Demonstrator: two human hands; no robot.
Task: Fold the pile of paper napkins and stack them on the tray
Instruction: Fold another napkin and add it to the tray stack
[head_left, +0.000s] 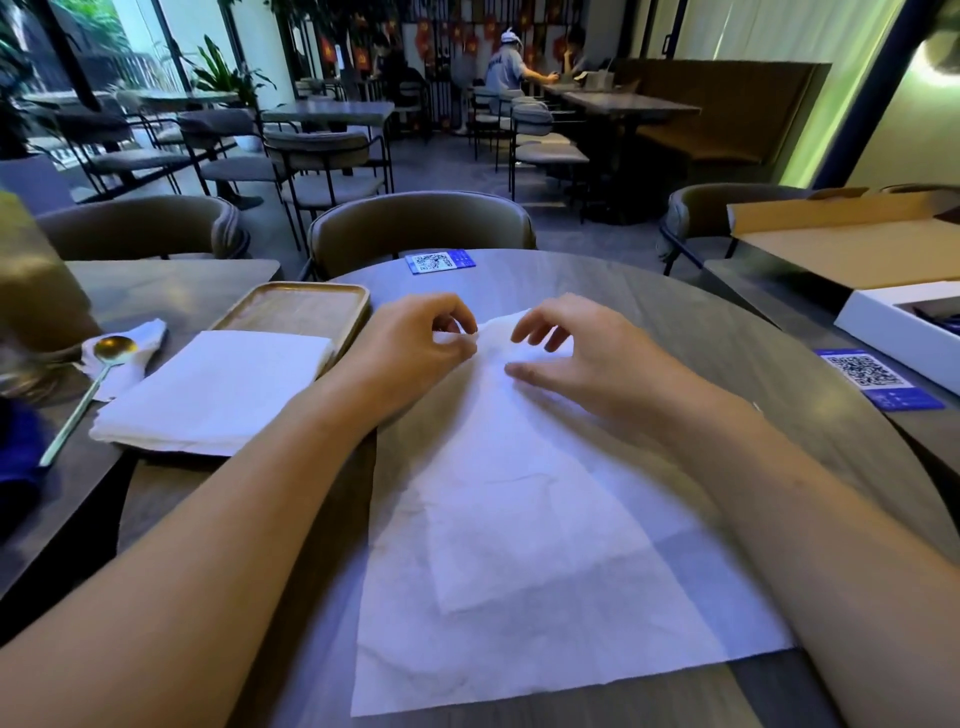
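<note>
You sit at a round grey table (727, 332) in a café with chairs and other tables beyond. An unfolded napkin (519, 545) lies flat before you; your left hand (415, 348) pinches its far edge, while your right hand (576, 358) rests on it, fingers loosely curled. To the left, the napkin pile (218, 389) overlaps the wooden tray (301, 306), near a spoon (88, 389).

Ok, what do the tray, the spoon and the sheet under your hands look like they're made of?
Tray: looks like light wood, matte, with visible grain and a rounded raised rim; could be bamboo.
Spoon: metal by its look, gold-toned bowl with a shiny glint and a paler handle.
Sheet: thin white tissue paper, soft creases, faintly see-through where it lies in one layer. The left hand pinches its far edge.
</note>
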